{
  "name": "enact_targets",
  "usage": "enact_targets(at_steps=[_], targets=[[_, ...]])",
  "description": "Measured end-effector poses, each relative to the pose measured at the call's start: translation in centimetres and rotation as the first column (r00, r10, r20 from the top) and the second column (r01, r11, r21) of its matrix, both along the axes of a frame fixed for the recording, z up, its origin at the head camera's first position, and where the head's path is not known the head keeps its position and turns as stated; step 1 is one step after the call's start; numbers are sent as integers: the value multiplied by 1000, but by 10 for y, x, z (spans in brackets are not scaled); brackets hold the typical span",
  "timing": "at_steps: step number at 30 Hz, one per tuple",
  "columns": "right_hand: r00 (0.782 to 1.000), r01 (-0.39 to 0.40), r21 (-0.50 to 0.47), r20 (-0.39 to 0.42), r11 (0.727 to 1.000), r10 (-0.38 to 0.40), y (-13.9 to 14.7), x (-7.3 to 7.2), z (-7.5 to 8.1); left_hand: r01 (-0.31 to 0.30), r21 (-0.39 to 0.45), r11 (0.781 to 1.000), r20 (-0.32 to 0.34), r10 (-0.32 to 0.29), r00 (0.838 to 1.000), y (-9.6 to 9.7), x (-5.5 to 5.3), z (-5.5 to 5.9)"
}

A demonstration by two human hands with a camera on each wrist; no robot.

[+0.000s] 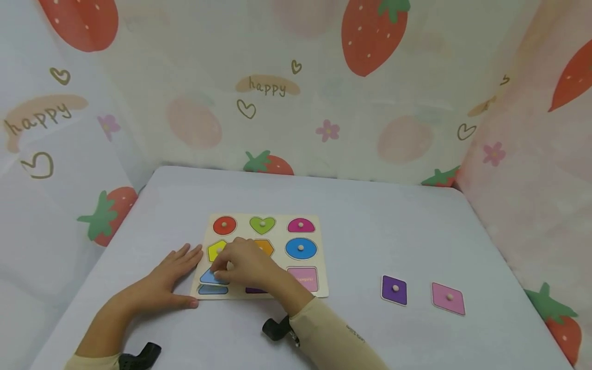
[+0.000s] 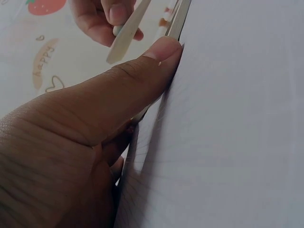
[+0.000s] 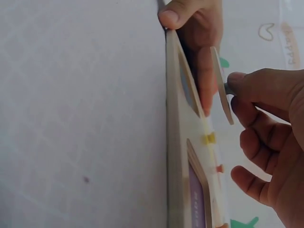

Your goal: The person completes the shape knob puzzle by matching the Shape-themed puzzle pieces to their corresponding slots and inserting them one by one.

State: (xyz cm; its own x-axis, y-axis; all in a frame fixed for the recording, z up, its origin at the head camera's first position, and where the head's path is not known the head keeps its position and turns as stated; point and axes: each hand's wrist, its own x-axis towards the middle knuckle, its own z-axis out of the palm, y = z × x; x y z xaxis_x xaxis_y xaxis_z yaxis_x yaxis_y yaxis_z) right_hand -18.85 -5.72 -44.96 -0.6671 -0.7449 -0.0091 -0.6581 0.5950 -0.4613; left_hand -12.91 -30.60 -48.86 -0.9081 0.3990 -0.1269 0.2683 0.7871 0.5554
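My right hand [image 1: 250, 267] pinches the knob of a blue triangle puzzle piece [image 1: 211, 277] between thumb and finger. In the right wrist view the triangle piece [image 3: 221, 85] hangs tilted, apart from the wooden puzzle board [image 1: 323, 277]. Just below it lies the board's blue recess [image 1: 213, 290] at the near left corner. My left hand [image 1: 159, 285] rests on the table with fingers spread, thumb and fingertips at the board's left edge. The purple recess [image 1: 256, 290] is partly hidden by my right arm; the pink recess [image 1: 302, 278] shows bare.
Several knobbed pieces sit in the board, among them a red circle [image 1: 224, 225], a green heart [image 1: 262, 224] and a blue oval [image 1: 301, 248]. A purple square piece [image 1: 394, 290] and a pink piece [image 1: 448, 298] lie on the white table [image 1: 370, 231] to the right.
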Motion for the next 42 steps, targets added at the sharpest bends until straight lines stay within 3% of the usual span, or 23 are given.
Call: enact_targets(at_steps=[8, 18, 42], targets=[[999, -26, -1, -41, 1000, 26, -6, -1, -12, 4, 5, 1000, -2, -4, 1000, -1, 0, 0], [999, -38, 4, -27, 999, 38, -8, 1, -15, 1, 2, 1000, 8, -1, 1000, -1, 0, 6], [998, -47, 35, -49, 998, 48, -9, 3, -26, 8, 6, 1000, -3, -8, 1000, 0, 1, -1]])
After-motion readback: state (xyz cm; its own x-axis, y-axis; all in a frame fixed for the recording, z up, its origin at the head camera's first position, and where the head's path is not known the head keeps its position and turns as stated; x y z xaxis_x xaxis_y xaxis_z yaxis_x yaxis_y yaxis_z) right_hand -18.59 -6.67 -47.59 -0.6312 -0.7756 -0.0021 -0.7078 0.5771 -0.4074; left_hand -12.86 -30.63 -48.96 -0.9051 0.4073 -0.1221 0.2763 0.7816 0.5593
